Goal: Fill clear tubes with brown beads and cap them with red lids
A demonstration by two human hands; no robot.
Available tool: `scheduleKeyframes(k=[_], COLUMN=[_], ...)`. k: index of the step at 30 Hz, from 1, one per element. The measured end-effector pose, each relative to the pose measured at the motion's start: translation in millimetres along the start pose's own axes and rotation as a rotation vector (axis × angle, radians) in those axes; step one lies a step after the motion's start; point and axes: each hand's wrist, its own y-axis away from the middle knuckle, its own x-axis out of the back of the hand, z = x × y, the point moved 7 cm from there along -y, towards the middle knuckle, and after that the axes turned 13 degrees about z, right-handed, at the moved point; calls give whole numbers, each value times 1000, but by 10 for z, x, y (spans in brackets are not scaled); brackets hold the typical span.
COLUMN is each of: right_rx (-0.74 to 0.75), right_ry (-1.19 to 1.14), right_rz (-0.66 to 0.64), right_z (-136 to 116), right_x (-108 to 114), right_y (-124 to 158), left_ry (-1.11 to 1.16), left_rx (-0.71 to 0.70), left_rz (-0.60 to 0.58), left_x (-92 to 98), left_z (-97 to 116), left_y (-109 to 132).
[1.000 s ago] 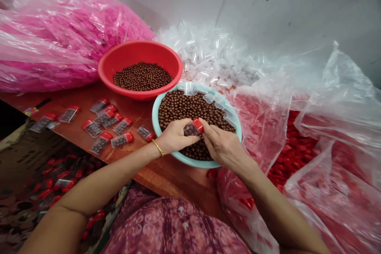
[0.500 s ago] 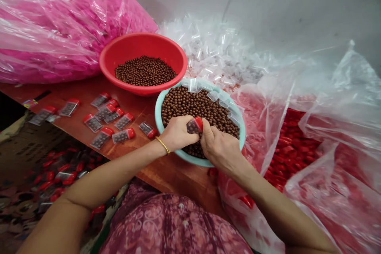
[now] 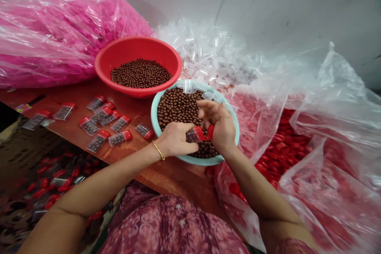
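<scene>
About ten capped clear plastic vials of brown balls (image 3: 102, 121) lie done on the wooden tabletop (image 3: 166, 174), another filled vial (image 3: 192, 135) is clamped in the left hand (image 3: 175, 139) grip over the brimful teal plastic bowl (image 3: 154, 121), the right hand (image 3: 220, 125) grip pinching a red plastic cap (image 3: 210, 131) beside it.

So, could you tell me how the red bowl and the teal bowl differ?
The red bowl is partly filled with brown balls; the teal bowl is heaped nearly to its rim. The red bowl stands untouched; the left hand and right hand are over the teal bowl. Clear tubes lie on the teal bowl's rim, none on the red bowl's. Both sit on the wooden table.
</scene>
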Motion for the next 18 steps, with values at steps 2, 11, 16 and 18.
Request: scheduleKeyframes(k=[2,11,16,18], right_rx=[-154,97,37,70], right_ry=[-73,141,-79,-139], right_rz=[-108,-470,-275,-95], right_z=[67,9,-176,-332], right_x=[-182,-410,-395,-206], right_y=[-12,70,43,25], left_ry=[-51,-294,-199,-100], left_rx=[-40,-129,-190,-183], left_rz=[-23,-84,14,123], left_x=[-25,-96,-12,105], left_z=[19,-21,81,106], left_y=[8,39,38,55])
